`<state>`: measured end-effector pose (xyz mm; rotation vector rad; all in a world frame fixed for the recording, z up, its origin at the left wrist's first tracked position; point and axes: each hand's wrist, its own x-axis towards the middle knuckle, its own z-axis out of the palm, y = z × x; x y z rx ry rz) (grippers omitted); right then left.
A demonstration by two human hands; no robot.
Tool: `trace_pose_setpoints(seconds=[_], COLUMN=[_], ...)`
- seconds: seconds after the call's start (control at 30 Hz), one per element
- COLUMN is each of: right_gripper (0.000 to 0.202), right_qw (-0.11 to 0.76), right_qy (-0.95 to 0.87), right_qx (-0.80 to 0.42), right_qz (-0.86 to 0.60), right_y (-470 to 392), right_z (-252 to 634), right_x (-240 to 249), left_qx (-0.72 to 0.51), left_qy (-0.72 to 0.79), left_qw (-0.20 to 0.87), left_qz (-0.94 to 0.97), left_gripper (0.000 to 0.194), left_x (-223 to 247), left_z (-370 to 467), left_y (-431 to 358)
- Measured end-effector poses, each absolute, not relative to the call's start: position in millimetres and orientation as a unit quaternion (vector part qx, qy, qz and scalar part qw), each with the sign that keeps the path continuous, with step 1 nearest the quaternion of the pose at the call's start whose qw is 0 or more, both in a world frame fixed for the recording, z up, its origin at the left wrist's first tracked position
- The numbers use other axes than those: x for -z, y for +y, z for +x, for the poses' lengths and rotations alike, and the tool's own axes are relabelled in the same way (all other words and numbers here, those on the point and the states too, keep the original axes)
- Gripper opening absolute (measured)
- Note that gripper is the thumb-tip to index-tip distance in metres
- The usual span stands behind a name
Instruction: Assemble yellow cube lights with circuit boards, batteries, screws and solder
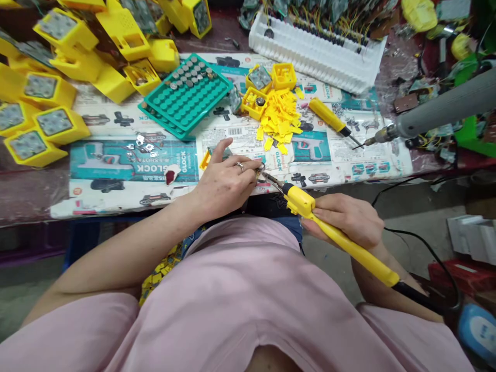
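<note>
Yellow soldering iron (360,256): slants across the near right, metal tip aimed far and left; a black cable leaves its near end.
Right hand (349,219): wrapped firmly around the iron's handle.
Left hand (228,181): narrow, fingers bunched over the near edge of the surface (23,201), a ring on one finger, fingertips pinching a small metal part.
Small metal part (262,168): at those fingertips, right beside the iron's tip; mostly covered, so I cannot tell whether the tip touches it.
Printed cardboard (341,155): spread over the surface; "GLOCK" reads in white on a teal panel at left, again sideways just beside it, and sideways once more near the middle; pistol pictures and a barcode show too, the finer print being too blurred to read.
Teal tray (194,111): far and left of the hands, dimpled, with round silver cells (189,72) in its far part.
Yellow plastic pieces (279,116): heaped to the right of the tray, open yellow boxes at the heap's far side.
Yellow-handled screwdriver (327,113): lying right of the heap, shaft pointing near and right.
Grey powered screwdriver (442,106): enters from the right, its bit near that shaft's end.
White foam rack (310,62): far right, lined with wired black parts.
Yellow housings (112,82): piled far left, several with grey panels.
Blue container (478,330): near right corner, its pale label illegible.
</note>
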<state>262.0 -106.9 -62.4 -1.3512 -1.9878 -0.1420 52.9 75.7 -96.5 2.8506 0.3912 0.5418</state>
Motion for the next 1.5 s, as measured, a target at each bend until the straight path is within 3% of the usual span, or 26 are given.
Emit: trace_pose_setpoints(seconds=[0.17,0.47,0.8,1.07,1.33,1.5], right_gripper=[0.025,0.026,0.021,0.025,0.018,0.023], right_qw=[0.324,0.358,0.276,0.328,0.31,0.358], right_qy=[-0.794,-0.777,-0.827,-0.799,-0.814,-0.794], right_qx=[0.057,0.057,0.064,0.038,0.048,0.038], right_qz=[-0.512,-0.515,-0.486,-0.503,-0.489,-0.489], right_y=[-102.0,-106.9,-97.2,-102.0,-92.7,-92.5], right_z=[258.1,261.0,259.8,260.4,259.8,260.3], right_x=[52.3,55.8,38.1,42.9,43.4,50.0], left_qx=[-0.195,-0.195,-0.211,-0.19,-0.183,-0.176], left_qy=[0.107,0.119,0.103,0.11,0.116,0.112], left_qw=[0.081,0.119,0.126,0.129,0.132,0.122], left_qz=[0.972,0.966,0.964,0.967,0.967,0.97], left_gripper=[0.02,0.019,0.021,0.021,0.022,0.024], left_x=[91.9,91.4,92.0,90.0,89.3,88.2], left_z=[52.2,52.5,51.9,52.2,53.2,53.6], left_y=[77.3,76.6,80.3,79.1,79.5,81.5])
